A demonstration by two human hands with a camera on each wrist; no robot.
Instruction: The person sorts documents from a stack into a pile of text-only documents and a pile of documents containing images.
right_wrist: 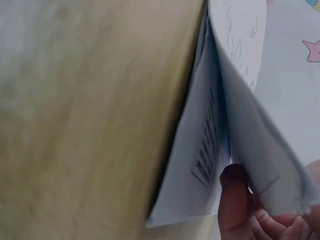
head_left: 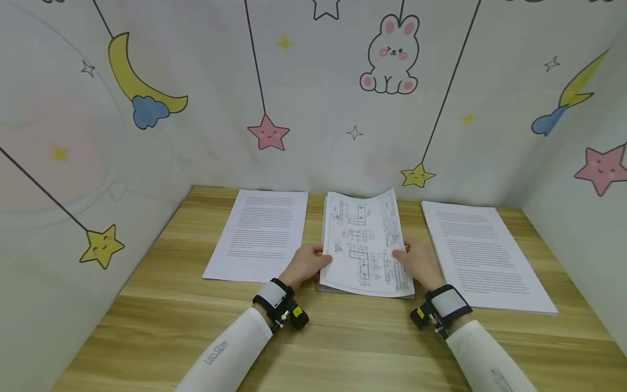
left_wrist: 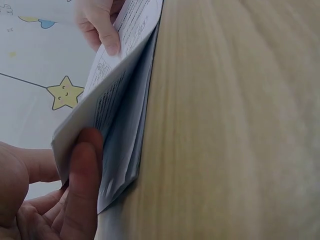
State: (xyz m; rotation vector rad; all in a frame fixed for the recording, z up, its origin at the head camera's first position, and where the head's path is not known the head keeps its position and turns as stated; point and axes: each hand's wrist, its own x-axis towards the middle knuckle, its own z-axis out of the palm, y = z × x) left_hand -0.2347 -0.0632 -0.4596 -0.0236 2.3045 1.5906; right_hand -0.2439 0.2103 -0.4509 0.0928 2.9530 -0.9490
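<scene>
The drawing sheets (head_left: 362, 245) lie mid-table (head_left: 352, 348), lifted a little off the lower pages (right_wrist: 172, 197), between the left text stack (head_left: 264, 228) and the right text stack (head_left: 485, 256); the left hand (head_left: 305, 264) and right hand (head_left: 420, 264) each pinch a long side, thumb above, fingers beneath; they look light, floppy and easily creased (probably slippery too), so both side edges suit holding; their long axis runs toward the wall (head_left: 323, 158), the printing sideways to the person.

drawing sheet (head_left: 363, 239) lettered illegibly small; sleeves (head_left: 227, 348) cut off by bottom edge.
</scene>
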